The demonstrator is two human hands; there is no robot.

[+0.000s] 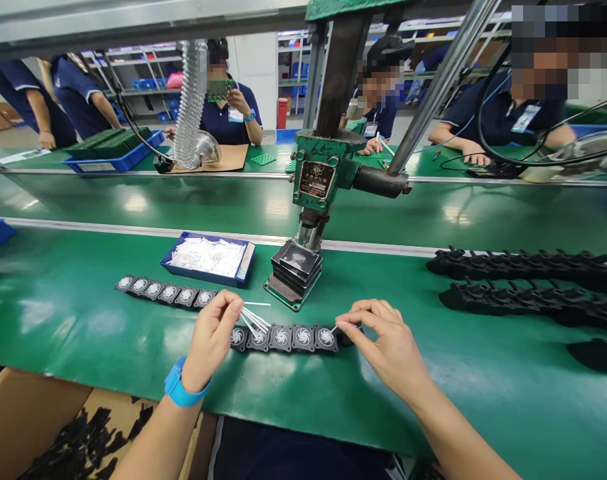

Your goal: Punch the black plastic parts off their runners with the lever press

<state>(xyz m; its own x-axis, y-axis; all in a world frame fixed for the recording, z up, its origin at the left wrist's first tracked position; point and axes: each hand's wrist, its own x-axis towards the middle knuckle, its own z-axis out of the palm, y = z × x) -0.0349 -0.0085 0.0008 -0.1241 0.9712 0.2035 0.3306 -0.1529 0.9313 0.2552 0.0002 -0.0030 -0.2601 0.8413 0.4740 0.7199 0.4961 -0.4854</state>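
Observation:
A small bundle of thin white sticks (256, 318) is pinched in my left hand (212, 340), fanned out over the front row of black square parts (282, 338). Each part carries a white swirl on its face. My right hand (389, 341) has thumb and forefinger closed on one thin white stick (335, 328), its tip at the rightmost swirl part (326, 337). Another black part beyond it is mostly hidden by my right fingers. Farther back on the left runs a second row of such parts (170, 293).
A blue bin (203, 275) heaped with white sticks stands behind the rows. A green press (316, 173) rises mid-bench above a black fixture (288, 283). Black parts (523, 300) line the right. A cardboard box (28, 407) holds black pieces below left. Co-workers sit opposite.

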